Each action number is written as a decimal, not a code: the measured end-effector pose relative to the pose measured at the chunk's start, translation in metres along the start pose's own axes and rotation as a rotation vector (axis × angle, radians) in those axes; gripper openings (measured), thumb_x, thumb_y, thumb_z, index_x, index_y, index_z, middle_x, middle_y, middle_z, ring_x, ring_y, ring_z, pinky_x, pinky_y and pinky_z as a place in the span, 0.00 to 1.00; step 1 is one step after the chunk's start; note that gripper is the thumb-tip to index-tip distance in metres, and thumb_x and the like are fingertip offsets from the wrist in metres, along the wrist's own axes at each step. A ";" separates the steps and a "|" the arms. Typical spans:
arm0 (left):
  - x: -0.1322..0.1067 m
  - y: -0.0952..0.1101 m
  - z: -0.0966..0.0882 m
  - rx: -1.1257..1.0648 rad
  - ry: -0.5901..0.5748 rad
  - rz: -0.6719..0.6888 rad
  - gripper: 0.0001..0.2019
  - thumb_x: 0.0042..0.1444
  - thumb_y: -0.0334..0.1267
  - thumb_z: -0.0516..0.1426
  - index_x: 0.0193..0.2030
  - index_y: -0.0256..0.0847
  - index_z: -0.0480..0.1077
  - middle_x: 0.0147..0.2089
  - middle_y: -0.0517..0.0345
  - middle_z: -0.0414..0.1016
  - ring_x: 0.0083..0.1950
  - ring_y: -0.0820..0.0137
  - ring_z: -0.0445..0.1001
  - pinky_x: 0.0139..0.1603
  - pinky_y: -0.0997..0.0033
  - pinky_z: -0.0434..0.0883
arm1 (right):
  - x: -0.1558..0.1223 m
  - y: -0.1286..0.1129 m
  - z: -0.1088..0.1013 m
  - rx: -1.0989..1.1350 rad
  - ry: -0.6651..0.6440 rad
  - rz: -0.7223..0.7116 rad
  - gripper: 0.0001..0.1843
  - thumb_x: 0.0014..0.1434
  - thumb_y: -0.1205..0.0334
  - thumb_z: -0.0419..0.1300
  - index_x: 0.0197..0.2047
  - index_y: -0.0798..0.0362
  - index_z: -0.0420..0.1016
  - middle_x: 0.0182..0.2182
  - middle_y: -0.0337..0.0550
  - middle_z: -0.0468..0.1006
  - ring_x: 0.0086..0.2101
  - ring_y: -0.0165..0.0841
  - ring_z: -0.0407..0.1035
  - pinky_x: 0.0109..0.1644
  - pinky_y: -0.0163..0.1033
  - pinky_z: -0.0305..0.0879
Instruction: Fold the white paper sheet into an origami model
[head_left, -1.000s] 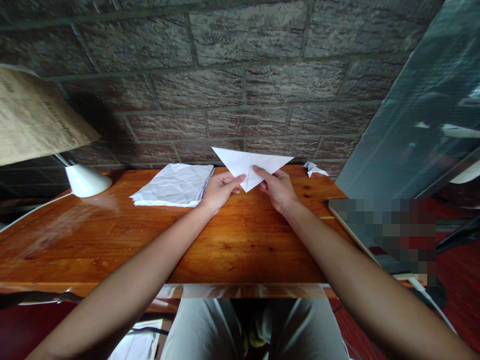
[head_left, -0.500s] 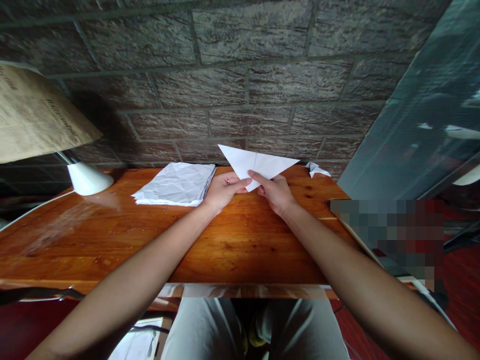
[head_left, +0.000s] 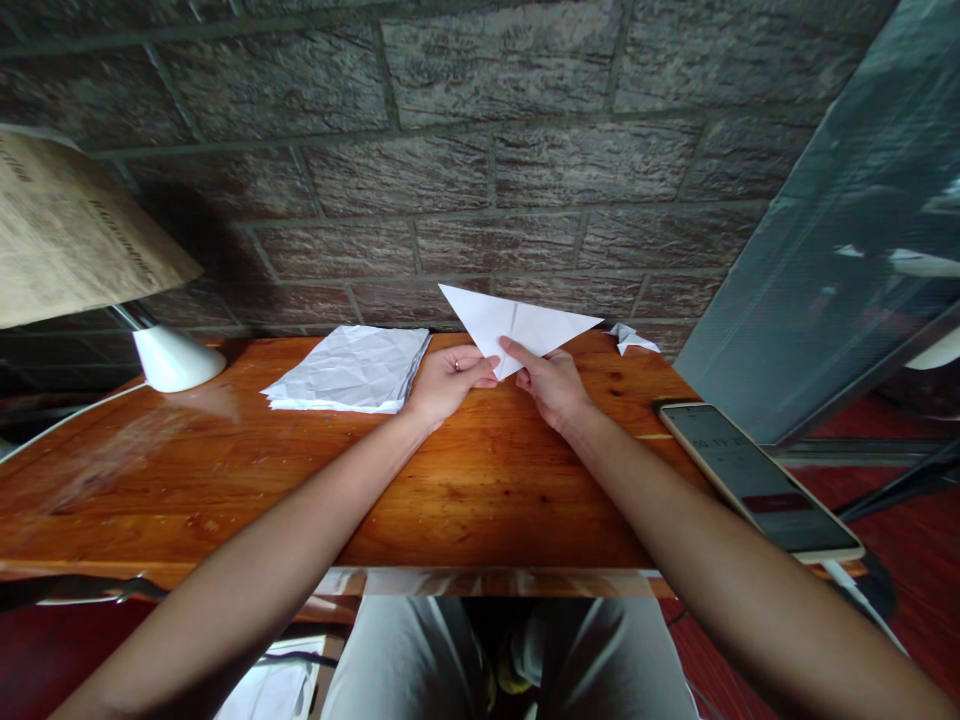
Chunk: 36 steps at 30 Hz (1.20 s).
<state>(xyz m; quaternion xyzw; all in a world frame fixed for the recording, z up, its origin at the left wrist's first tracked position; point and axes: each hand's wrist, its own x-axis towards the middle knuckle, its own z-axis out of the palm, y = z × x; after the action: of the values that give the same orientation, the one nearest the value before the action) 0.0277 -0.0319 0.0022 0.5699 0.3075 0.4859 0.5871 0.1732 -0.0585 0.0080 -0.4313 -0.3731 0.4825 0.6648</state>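
Note:
A white sheet of paper folded into a triangle (head_left: 517,320) is held up above the table, its long edge toward the wall and its point toward me. A crease runs down from the middle of the long edge. My left hand (head_left: 454,382) pinches the paper near its lower point, thumb in front; a ring is on one finger. My right hand (head_left: 553,385) grips the lower right side, with the thumb lying on the front face and the fingers behind. Left of my left hand lies a stack of creased white paper sheets (head_left: 352,365).
A small folded paper piece (head_left: 632,340) lies at the back right of the wooden table (head_left: 480,500). A phone (head_left: 757,480) with a cable rests along the right edge. On the left stands a lamp (head_left: 178,358) with a newsprint shade. The brick wall (head_left: 450,180) borders the back.
The folded paper has shifted very slightly, its right corner a little further right. Both hands keep their hold. The phone, blurred out before, now shows clearly.

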 end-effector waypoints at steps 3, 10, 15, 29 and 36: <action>-0.001 0.003 0.003 0.011 0.045 0.019 0.22 0.34 0.51 0.76 0.32 0.37 0.81 0.34 0.54 0.83 0.36 0.68 0.78 0.49 0.58 0.78 | -0.001 0.000 0.001 0.018 0.001 0.016 0.24 0.36 0.53 0.78 0.20 0.52 0.66 0.16 0.31 0.65 0.20 0.23 0.52 0.23 0.36 0.45; -0.001 0.004 0.002 0.043 0.080 -0.021 0.21 0.34 0.50 0.76 0.29 0.37 0.78 0.30 0.56 0.80 0.33 0.69 0.77 0.50 0.57 0.77 | 0.000 0.003 0.000 -0.024 -0.010 0.013 0.26 0.37 0.50 0.78 0.19 0.51 0.65 0.14 0.30 0.62 0.19 0.23 0.51 0.23 0.36 0.45; 0.002 -0.005 -0.001 -0.010 0.055 -0.019 0.23 0.36 0.54 0.74 0.31 0.38 0.78 0.32 0.56 0.81 0.37 0.68 0.80 0.53 0.57 0.78 | 0.000 0.005 0.000 -0.025 0.007 0.013 0.25 0.37 0.50 0.78 0.19 0.52 0.66 0.14 0.31 0.63 0.18 0.23 0.52 0.22 0.36 0.46; 0.002 -0.009 -0.002 0.086 -0.104 0.013 0.26 0.43 0.61 0.70 0.35 0.38 0.80 0.35 0.50 0.84 0.40 0.61 0.83 0.48 0.58 0.80 | -0.004 0.003 0.006 0.143 0.021 0.146 0.19 0.38 0.60 0.79 0.24 0.56 0.74 0.20 0.35 0.74 0.20 0.22 0.62 0.23 0.32 0.59; 0.003 -0.016 0.001 0.171 -0.009 0.103 0.29 0.46 0.67 0.66 0.27 0.37 0.73 0.26 0.55 0.79 0.26 0.72 0.75 0.32 0.71 0.75 | -0.005 0.009 0.010 0.125 -0.030 0.109 0.22 0.37 0.53 0.80 0.23 0.55 0.72 0.16 0.32 0.70 0.17 0.21 0.57 0.20 0.32 0.50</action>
<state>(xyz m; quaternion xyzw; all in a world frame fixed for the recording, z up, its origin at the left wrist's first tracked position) 0.0330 -0.0272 -0.0125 0.6351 0.3158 0.4847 0.5118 0.1603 -0.0593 0.0021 -0.4015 -0.3284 0.5468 0.6573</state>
